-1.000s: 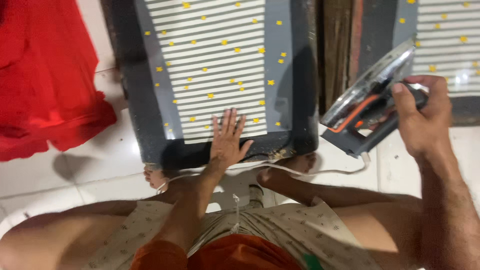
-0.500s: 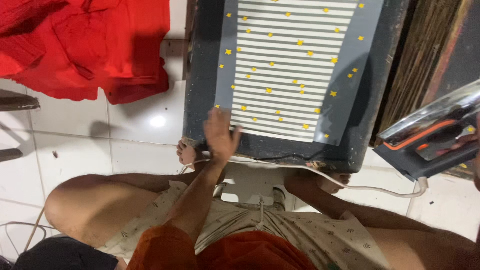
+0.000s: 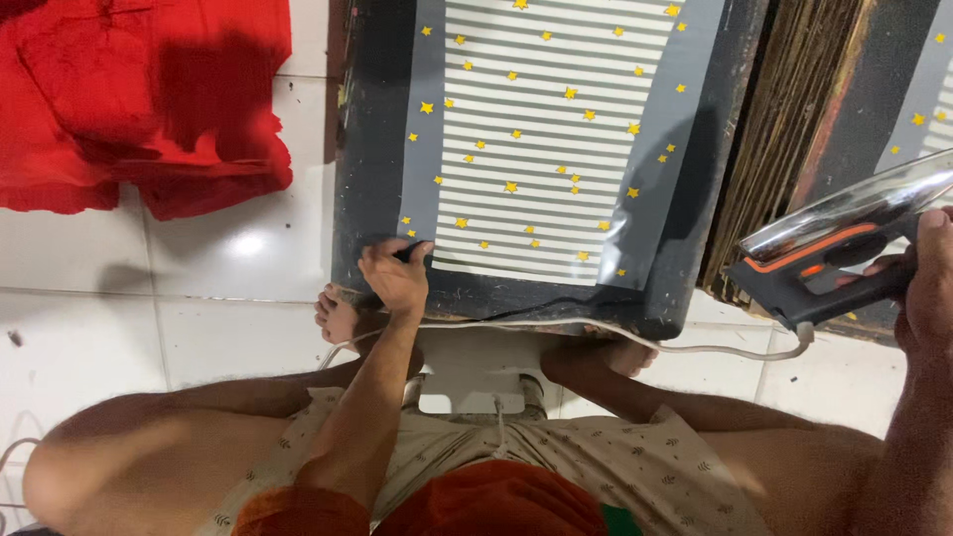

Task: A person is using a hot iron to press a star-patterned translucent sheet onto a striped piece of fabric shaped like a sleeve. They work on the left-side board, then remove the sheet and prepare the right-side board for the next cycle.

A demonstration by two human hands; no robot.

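Our left hand (image 3: 395, 276) is curled down on the near left corner of the striped, star-dotted ironing cloth (image 3: 541, 139), fingers together and pinching its edge against the dark worktop (image 3: 372, 149). Our right hand (image 3: 928, 288) is clamped round the handle of the grey and orange electric iron (image 3: 844, 243), held up off the surface at the right, soleplate tilted outward. Its white cord (image 3: 635, 342) trails along the near edge of the worktop, past our feet. We'd judge this as the straightening step: the cloth is being tugged flat before any pressing. The next move calls for a smooth, flat cloth and the cord kept out from under the iron. Far left, a red garment (image 3: 129, 99) lies heaped on the tiled floor (image 3: 199, 328).
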